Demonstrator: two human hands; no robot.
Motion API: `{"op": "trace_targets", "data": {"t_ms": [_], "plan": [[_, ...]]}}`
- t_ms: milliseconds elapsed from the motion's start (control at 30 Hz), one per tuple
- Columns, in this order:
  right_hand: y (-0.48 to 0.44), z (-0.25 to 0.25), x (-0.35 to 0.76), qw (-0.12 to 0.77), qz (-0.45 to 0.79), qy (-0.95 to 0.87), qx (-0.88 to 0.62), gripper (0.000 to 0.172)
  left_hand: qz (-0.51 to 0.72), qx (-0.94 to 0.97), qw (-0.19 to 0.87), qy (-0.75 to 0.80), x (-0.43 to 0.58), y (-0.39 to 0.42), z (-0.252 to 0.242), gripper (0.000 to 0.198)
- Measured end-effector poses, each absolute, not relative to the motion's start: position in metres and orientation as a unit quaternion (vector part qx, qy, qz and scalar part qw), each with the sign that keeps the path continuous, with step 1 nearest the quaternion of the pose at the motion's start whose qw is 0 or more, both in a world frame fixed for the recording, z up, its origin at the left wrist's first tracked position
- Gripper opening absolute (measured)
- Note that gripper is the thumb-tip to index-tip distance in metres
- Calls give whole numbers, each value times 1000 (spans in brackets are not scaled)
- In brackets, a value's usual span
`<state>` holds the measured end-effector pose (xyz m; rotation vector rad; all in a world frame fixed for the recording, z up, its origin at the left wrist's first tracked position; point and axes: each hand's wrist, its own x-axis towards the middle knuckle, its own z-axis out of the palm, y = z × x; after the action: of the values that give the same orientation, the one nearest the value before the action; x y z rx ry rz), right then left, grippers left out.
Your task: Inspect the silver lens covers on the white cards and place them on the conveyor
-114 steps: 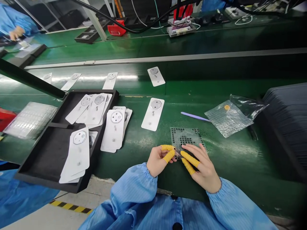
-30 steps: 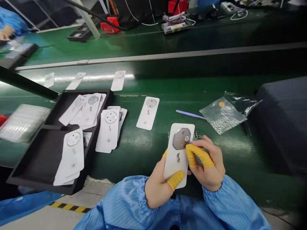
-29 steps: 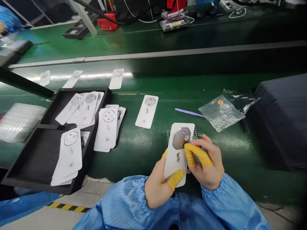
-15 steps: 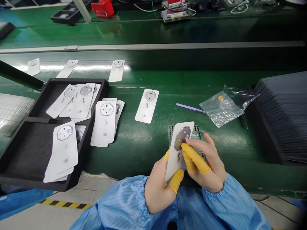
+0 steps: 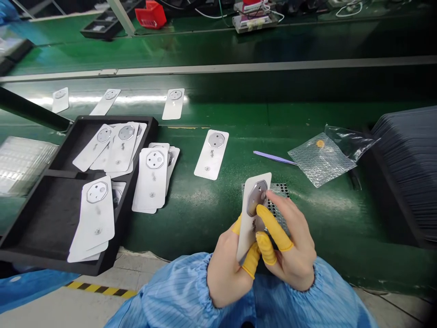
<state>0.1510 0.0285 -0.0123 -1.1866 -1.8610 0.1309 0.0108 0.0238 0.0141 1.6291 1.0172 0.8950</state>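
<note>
My left hand (image 5: 227, 269) is closed around a white panel (image 5: 246, 237), holding it tilted upright. The panel has a silver octagonal plate and dark printed characters; yellow finger cots cover some of my fingertips. My right hand (image 5: 290, 246) has its fingers apart, the fingertips at the octagonal plate's right side; whether they press on it is hard to tell. Behind the held panel lies a clear sheet with rows of black dots (image 5: 282, 191), partly hidden. A similar white panel (image 5: 211, 155) lies flat on the green bench (image 5: 191, 228).
On the left, a black divided tray (image 5: 37, 218) carries several white panels, and a small stack of panels (image 5: 150, 182) lies beside it. Purple tweezers (image 5: 275, 157) touch a bubble-wrap pouch (image 5: 322, 159). Dark stacked sheets (image 5: 409, 159) fill a black box at right.
My right thumb and index finger have moved apart from each other, and the hand sits slightly lower. The left hand still holds the panel. The view has shifted slightly.
</note>
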Motion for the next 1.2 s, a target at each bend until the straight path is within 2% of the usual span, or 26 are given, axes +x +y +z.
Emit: {"op": "trace_targets", "data": {"t_ms": [200,367,567,867,1000,1100,1200], "plan": [[26,-16,148,437,153,-758,-460,58,351,670,499,422,9,31,14,55],[27,-21,151,472,114,-740,-465,52,349,623,556,425,9,25,12,43],[22,-19,150,478,99,-734,-473,44,392,526,618,434,11,15,10,59],[24,-9,153,468,72,-736,-483,41,371,571,570,460,10,8,6,41],[19,-7,154,441,62,-751,-487,49,372,653,522,404,12,20,14,53],[17,-6,152,419,122,-771,-464,56,355,684,503,392,12,27,19,63],[17,-7,150,429,165,-763,-454,57,348,673,513,405,11,28,18,64]]}}
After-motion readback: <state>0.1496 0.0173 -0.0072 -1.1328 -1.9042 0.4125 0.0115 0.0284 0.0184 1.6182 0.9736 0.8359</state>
